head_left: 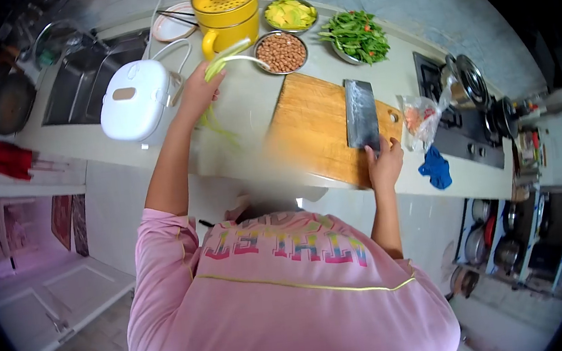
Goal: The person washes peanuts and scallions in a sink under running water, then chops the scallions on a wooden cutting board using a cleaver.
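In my left hand (200, 91) is a small bunch of scallions (218, 65), held above the counter beside the white rice cooker. Their pale ends point up and right; thin green tops hang below my fingers, blurred. A cleaver (361, 112) with a broad dark blade lies flat on the wooden cutting board (309, 121), at its right side. My right hand (384, 163) is at the cleaver's handle near the board's front edge, fingers closed about it, and most of the handle is hidden.
Behind the board stand bowls of peanuts (280, 53), yellow-green slices (291, 14) and leafy greens (357, 36). A yellow steamer pot (229, 16) and white rice cooker (136, 100) are left. On the right lie a plastic bag (420, 120), blue cloth (436, 169) and stove (472, 138).
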Demonstrator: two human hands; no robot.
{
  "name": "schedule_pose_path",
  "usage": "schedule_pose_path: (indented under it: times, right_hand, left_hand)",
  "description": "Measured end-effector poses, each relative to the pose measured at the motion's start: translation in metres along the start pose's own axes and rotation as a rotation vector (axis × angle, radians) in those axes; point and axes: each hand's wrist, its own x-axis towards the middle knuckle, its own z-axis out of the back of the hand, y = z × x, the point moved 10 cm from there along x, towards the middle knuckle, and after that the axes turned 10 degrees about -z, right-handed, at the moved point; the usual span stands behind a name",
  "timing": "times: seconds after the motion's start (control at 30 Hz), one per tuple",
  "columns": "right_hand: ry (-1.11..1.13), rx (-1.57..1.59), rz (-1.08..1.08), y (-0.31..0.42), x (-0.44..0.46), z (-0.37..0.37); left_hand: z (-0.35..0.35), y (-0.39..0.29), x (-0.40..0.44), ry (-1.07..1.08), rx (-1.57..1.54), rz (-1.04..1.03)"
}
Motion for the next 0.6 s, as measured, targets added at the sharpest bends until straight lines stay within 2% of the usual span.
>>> schedule_pose_path:
  times: [0.03,0.1,0.13,0.23,0.33,0.6]
  right_hand:
    - [-0.112,0.118,0.091,0.024,0.002,0.009]
    - [0.235,0.457,0.198,0.100,-0.001,0.001]
    - [0.487,0.639,0.092,0.125,-0.010,-0.037]
    - [0.569,0.503,0.510,0.232,-0.042,-0.094]
    - [0.495,0.299,0.553,0.281,-0.056,-0.156]
    - [0.395,0.006,0.456,0.293,-0.066,-0.186]
  left_hand:
    - [0.007,-0.002,-0.005,-0.051,-0.070,0.047]
    - [0.020,-0.008,-0.019,-0.164,-0.224,0.102]
    - [0.023,-0.008,-0.029,-0.216,-0.301,0.126]
    - [0.024,-0.004,-0.055,-0.275,-0.740,0.184]
    - [0.035,-0.006,-0.085,-0.287,-1.083,0.268]
    - [0.135,-0.021,-0.129,-0.110,-1.520,0.039]
